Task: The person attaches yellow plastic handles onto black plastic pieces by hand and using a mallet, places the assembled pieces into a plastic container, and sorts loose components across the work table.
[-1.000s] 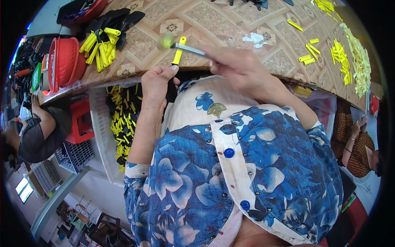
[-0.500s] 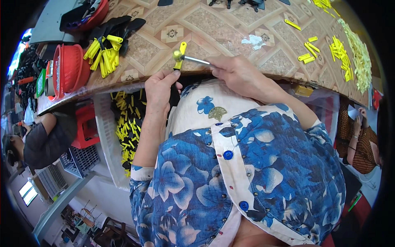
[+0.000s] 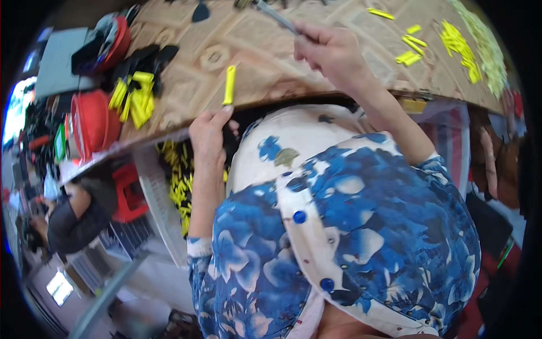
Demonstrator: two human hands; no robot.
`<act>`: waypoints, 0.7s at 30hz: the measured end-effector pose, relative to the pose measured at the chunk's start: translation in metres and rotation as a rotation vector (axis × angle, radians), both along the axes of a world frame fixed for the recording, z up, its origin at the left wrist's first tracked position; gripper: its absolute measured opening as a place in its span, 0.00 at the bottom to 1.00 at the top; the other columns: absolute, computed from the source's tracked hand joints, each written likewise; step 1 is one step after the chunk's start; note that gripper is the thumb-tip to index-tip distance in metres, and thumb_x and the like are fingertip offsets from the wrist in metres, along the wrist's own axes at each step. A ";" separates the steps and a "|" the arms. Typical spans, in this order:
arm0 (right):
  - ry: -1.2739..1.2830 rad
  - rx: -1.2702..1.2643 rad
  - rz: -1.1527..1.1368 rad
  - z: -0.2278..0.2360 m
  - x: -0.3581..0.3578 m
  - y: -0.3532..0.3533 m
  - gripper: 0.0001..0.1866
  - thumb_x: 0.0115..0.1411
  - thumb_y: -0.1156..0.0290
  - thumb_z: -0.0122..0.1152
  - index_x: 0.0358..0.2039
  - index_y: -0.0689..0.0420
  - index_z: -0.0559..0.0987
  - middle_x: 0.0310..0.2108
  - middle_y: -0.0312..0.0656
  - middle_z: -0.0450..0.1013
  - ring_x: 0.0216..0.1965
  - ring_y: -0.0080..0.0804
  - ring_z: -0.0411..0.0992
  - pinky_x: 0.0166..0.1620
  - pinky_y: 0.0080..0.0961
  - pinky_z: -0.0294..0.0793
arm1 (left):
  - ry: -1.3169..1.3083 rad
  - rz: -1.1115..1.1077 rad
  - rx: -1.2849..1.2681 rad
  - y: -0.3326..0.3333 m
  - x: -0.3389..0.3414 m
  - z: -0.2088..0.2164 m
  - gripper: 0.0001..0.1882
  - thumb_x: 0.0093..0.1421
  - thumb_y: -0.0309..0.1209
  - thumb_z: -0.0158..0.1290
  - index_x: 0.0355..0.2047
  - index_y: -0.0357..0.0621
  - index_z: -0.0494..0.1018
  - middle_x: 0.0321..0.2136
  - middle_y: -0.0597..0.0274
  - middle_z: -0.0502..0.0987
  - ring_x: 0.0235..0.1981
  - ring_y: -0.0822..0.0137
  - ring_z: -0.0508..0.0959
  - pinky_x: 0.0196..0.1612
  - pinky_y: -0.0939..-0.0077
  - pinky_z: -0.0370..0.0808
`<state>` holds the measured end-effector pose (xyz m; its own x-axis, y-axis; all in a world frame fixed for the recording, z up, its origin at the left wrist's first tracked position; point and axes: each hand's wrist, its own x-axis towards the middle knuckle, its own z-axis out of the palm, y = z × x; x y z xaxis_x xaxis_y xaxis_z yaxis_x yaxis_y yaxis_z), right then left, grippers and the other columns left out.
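Note:
My left hand is closed at the table's near edge, pinching the lower end of a scraper. Its yellow handle points away from me over the tabletop; the black blade is mostly hidden by my hand and the edge. Raised to the right, my right hand is wrapped round a hammer with a metal shaft. The hammer's head is at the top rim of the picture, apart from the scraper.
Finished-looking yellow-handled scrapers lie piled at the left, beside a red basket. Loose yellow handles are scattered at the far right. Below the table, a white crate holds more yellow-handled pieces. A person sits at left.
The hammer, over the yellow handle before, has been lifted up and away with my right hand. My left hand keeps its hold on the scraper. The whole view has shifted slightly.

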<state>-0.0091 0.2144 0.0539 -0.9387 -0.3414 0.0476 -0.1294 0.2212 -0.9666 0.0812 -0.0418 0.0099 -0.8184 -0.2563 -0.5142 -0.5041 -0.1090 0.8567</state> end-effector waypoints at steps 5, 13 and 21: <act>-0.128 -0.474 -0.504 -0.022 -0.048 0.081 0.20 0.65 0.78 0.54 0.58 0.64 0.73 0.31 0.38 0.76 0.24 0.16 0.68 0.23 0.15 0.66 | 0.005 0.056 0.089 -0.008 0.009 -0.002 0.07 0.60 0.28 0.60 0.32 0.36 0.76 0.21 0.60 0.77 0.19 0.70 0.75 0.24 0.76 0.73; 0.081 -0.264 -1.405 -0.087 -0.056 0.229 0.06 0.58 0.79 0.57 0.37 0.61 0.73 0.28 0.38 0.71 0.22 0.24 0.68 0.23 0.26 0.68 | 0.039 0.027 0.086 -0.009 0.003 0.006 0.08 0.61 0.28 0.60 0.36 0.37 0.75 0.22 0.60 0.77 0.21 0.70 0.76 0.26 0.76 0.75; 0.102 0.662 -1.518 -0.090 -0.062 0.287 0.27 0.55 0.58 0.61 0.52 0.61 0.76 0.40 0.53 0.76 0.45 0.52 0.75 0.50 0.53 0.71 | 0.391 -0.153 -0.081 0.025 -0.009 0.019 0.08 0.64 0.25 0.57 0.42 0.34 0.76 0.27 0.62 0.80 0.28 0.75 0.78 0.34 0.81 0.74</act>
